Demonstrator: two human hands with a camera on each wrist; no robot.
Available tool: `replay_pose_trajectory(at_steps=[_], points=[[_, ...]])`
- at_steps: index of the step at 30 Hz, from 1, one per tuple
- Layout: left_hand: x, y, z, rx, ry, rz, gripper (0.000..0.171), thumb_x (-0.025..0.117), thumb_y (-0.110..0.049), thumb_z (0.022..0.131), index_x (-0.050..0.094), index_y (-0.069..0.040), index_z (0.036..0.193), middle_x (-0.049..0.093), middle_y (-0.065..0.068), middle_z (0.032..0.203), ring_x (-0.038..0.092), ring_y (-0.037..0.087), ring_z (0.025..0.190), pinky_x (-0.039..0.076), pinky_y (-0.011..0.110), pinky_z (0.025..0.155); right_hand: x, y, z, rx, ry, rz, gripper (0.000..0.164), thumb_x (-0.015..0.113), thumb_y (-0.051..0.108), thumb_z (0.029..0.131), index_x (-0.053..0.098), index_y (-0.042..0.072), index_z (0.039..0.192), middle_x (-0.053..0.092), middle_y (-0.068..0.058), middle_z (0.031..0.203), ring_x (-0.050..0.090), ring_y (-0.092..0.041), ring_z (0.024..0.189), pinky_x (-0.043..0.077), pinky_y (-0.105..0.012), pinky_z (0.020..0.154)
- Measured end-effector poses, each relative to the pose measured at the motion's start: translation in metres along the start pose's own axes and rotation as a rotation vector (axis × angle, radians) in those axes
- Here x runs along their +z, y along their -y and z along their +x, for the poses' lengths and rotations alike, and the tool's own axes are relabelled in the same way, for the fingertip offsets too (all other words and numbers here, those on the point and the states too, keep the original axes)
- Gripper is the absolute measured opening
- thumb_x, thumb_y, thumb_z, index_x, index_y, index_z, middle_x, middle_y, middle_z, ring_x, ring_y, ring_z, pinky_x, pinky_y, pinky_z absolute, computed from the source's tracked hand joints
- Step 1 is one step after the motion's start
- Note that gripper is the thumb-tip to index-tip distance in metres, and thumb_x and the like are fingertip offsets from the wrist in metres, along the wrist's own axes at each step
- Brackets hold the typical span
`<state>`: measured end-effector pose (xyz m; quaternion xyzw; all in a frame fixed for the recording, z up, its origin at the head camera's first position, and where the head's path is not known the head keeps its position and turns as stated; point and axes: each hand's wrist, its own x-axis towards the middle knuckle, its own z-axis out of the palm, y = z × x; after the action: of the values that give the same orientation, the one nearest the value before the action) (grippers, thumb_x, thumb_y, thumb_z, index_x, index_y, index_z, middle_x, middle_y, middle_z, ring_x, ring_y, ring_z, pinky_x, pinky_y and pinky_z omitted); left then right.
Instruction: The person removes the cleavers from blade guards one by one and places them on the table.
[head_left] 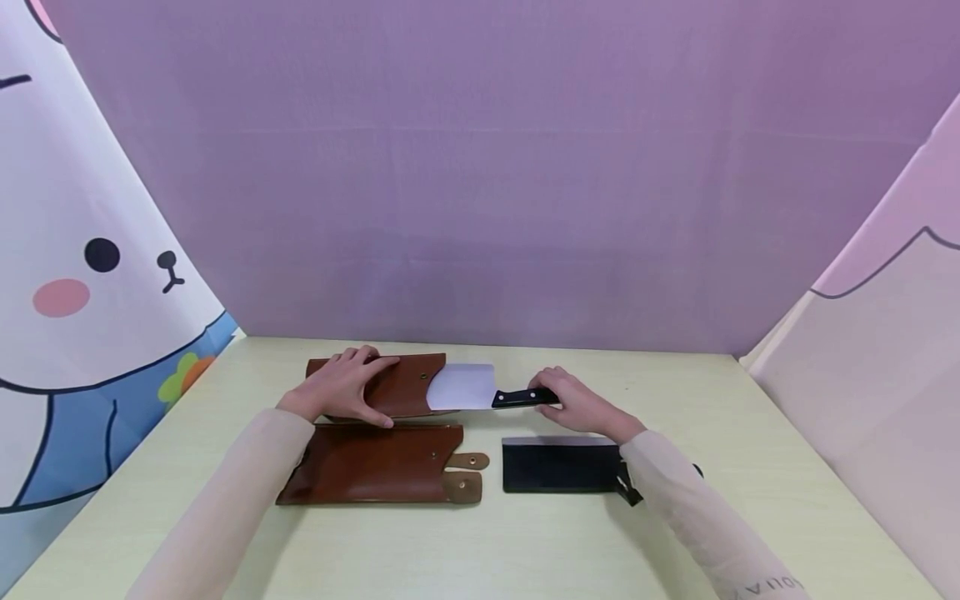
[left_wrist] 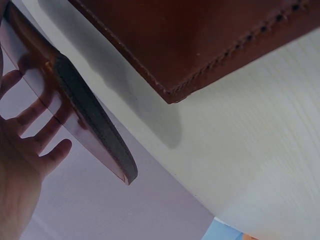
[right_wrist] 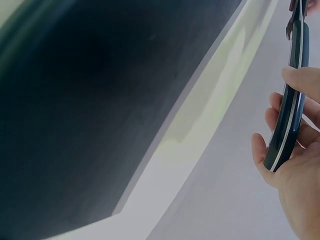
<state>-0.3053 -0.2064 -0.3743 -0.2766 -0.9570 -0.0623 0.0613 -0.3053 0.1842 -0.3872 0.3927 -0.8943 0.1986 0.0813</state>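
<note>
My left hand (head_left: 341, 387) holds a brown leather knife sheath (head_left: 408, 383), fingers spread across it and thumb at its near edge. In the left wrist view, its fingers (left_wrist: 52, 157) lie along the tilted sheath. My right hand (head_left: 577, 404) grips the black riveted handle of a cleaver (head_left: 465, 387). Part of the silvery blade shows outside the sheath's mouth; the rest is hidden inside the leather. The right wrist view shows the handle (right_wrist: 287, 125) between thumb and curled fingers.
A second brown sheath (head_left: 375, 467) with two snap straps lies nearer on the pale table (head_left: 465, 550). Under my right forearm is a flat black blade-shaped piece (head_left: 558, 468) with a pale strip along its far edge, partly hidden by the sleeve. A purple cloth wall (head_left: 480, 208) stands behind.
</note>
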Motion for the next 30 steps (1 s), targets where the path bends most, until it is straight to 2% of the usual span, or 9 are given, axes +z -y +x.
replay_pose_trajectory(at_steps=[5, 10, 14, 22, 30], points=[[0.000, 0.000, 0.001, -0.004, 0.002, -0.003, 0.100, 0.069, -0.069, 0.059, 0.039, -0.018, 0.139, 0.044, 0.015, 0.126, 0.044, 0.035, 0.113, 0.034, 0.056, 0.095, -0.001, -0.001, -0.003, -0.015, -0.021, -0.007, 0.021, 0.066, 0.004, 0.079, 0.059, 0.004, 0.099, 0.061, -0.003, 0.093, 0.050, -0.018, 0.087, 0.043, -0.036, 0.078], [0.000, 0.000, 0.002, -0.005, 0.006, -0.005, 0.099, 0.071, -0.066, 0.059, 0.039, -0.017, 0.139, 0.043, 0.016, 0.126, 0.044, 0.035, 0.113, 0.034, 0.056, 0.095, -0.002, -0.002, -0.005, -0.017, -0.027, -0.001, 0.021, 0.065, 0.003, 0.079, 0.059, 0.003, 0.099, 0.061, -0.004, 0.094, 0.051, -0.018, 0.089, 0.043, -0.037, 0.079], [0.002, 0.002, 0.002, -0.001, 0.007, -0.004, 0.101, 0.068, -0.070, 0.058, 0.038, -0.018, 0.140, 0.043, 0.015, 0.126, 0.044, 0.034, 0.113, 0.034, 0.055, 0.094, -0.004, -0.004, -0.007, -0.022, -0.036, 0.001, 0.022, 0.066, 0.001, 0.078, 0.059, 0.002, 0.099, 0.061, -0.005, 0.094, 0.051, -0.019, 0.088, 0.043, -0.037, 0.079], [0.005, 0.004, 0.002, 0.003, 0.014, -0.015, 0.103, 0.066, -0.073, 0.058, 0.037, -0.019, 0.141, 0.042, 0.014, 0.128, 0.043, 0.033, 0.115, 0.034, 0.055, 0.096, -0.006, -0.006, -0.012, 0.042, -0.007, -0.010, 0.020, 0.065, 0.005, 0.080, 0.060, 0.005, 0.100, 0.060, -0.002, 0.093, 0.048, -0.015, 0.084, 0.042, -0.033, 0.077], [0.006, 0.004, 0.002, 0.007, 0.005, -0.016, 0.102, 0.067, -0.072, 0.058, 0.038, -0.018, 0.140, 0.043, 0.014, 0.126, 0.043, 0.034, 0.114, 0.034, 0.054, 0.095, -0.010, -0.008, -0.019, 0.011, -0.015, -0.008, 0.020, 0.065, 0.004, 0.080, 0.060, 0.003, 0.099, 0.060, -0.005, 0.093, 0.049, -0.017, 0.085, 0.042, -0.034, 0.076]])
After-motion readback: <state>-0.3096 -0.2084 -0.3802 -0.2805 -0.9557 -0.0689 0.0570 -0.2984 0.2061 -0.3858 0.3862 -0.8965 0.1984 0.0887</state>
